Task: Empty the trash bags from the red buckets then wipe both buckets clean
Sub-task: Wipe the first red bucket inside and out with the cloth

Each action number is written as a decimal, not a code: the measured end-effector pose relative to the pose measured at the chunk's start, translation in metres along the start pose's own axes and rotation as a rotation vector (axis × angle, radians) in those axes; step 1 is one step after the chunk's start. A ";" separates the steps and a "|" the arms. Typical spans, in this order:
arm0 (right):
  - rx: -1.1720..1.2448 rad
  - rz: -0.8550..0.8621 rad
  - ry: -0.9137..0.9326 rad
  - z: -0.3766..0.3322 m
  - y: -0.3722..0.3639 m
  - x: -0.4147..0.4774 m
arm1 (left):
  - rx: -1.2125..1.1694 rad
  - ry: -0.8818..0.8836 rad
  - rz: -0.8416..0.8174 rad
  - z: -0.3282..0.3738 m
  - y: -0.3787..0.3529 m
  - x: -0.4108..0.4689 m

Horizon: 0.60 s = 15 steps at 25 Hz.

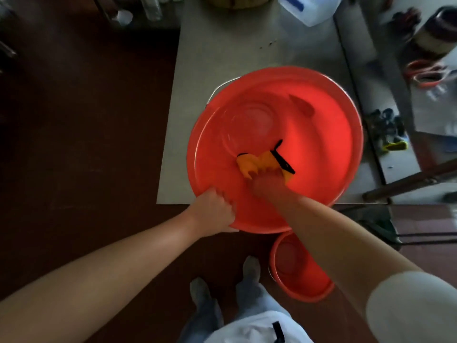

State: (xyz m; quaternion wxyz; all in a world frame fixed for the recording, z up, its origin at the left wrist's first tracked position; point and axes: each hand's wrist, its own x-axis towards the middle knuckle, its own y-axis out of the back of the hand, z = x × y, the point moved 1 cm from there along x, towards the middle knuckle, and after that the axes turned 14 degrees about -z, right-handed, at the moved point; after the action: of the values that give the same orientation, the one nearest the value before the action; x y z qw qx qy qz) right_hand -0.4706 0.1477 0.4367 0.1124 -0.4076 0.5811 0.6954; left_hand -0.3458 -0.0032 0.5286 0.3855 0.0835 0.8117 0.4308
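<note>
1. Shoes [250, 267]: a grey pair, stood on the dark floor [86, 125] at 6 o'clock of the view.
2. Floor bucket [300, 276]: red, upright on the floor just beside the shoes at their 3 o'clock, partly hidden by the right forearm. No bag is seen inside.
3. Left hand [215, 209]: fingers are curled over the near rim of the desk bucket at its 7 o'clock, and the rim is gripped.
4. Right hand [265, 184]: reached inside the desk bucket, blurred. The fingers appear bunched into the yellow cloth, which is held against the inner wall.
5. Yellow cloth [259, 162]: crumpled, black-edged, lying near the bucket's centre.
6. Desk bucket [324, 134]: large, red, unlined, set on the near edge of the desk.
7. Desk [222, 58]: grey.
8. White jug [305, 9]: blue-marked, stood on the desk at 12 o'clock.
</note>
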 end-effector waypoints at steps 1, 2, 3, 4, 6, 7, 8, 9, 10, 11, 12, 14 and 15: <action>0.007 0.015 -0.008 -0.001 0.000 -0.008 | -0.007 0.003 -0.002 -0.003 0.004 -0.002; -0.021 0.034 -0.009 -0.002 0.001 -0.018 | -0.017 -0.002 -0.012 -0.007 0.008 -0.004; -0.053 0.034 -0.016 -0.004 0.003 -0.027 | -0.028 -0.008 -0.030 -0.010 0.011 -0.004; -0.071 0.023 -0.023 -0.006 0.006 -0.035 | -0.036 -0.010 -0.047 -0.012 0.012 -0.004; -0.039 -0.044 -0.045 -0.013 0.009 -0.057 | -0.048 -0.011 -0.069 -0.015 0.016 -0.005; -0.012 -0.071 -0.057 -0.016 0.010 -0.068 | -0.055 -0.013 -0.078 -0.016 0.017 -0.006; 0.004 -0.077 -0.069 -0.019 0.011 -0.080 | -0.051 -0.018 -0.082 -0.017 0.016 -0.007; 0.015 -0.074 -0.073 -0.022 0.010 -0.093 | -0.035 -0.024 -0.085 -0.016 0.015 -0.008; 0.018 -0.068 -0.070 -0.024 0.007 -0.105 | -0.022 -0.034 -0.085 -0.016 0.013 -0.011; 0.016 -0.068 -0.063 -0.026 0.002 -0.114 | -0.015 -0.044 -0.085 -0.017 0.011 -0.012; 0.005 -0.066 -0.049 -0.027 -0.005 -0.122 | -0.009 -0.053 -0.080 -0.017 0.008 -0.012; 0.005 -0.048 -0.033 -0.026 -0.015 -0.130 | 0.018 -0.064 -0.055 -0.018 0.004 -0.013; 0.020 -0.042 -0.028 -0.025 -0.019 -0.131 | 0.030 -0.072 -0.046 -0.018 0.002 -0.013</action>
State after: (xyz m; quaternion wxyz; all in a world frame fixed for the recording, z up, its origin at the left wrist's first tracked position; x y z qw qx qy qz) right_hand -0.3636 0.1720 0.5143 0.1394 -0.4088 0.5779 0.6925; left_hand -0.3497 -0.0197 0.5434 0.4228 0.0862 0.8054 0.4064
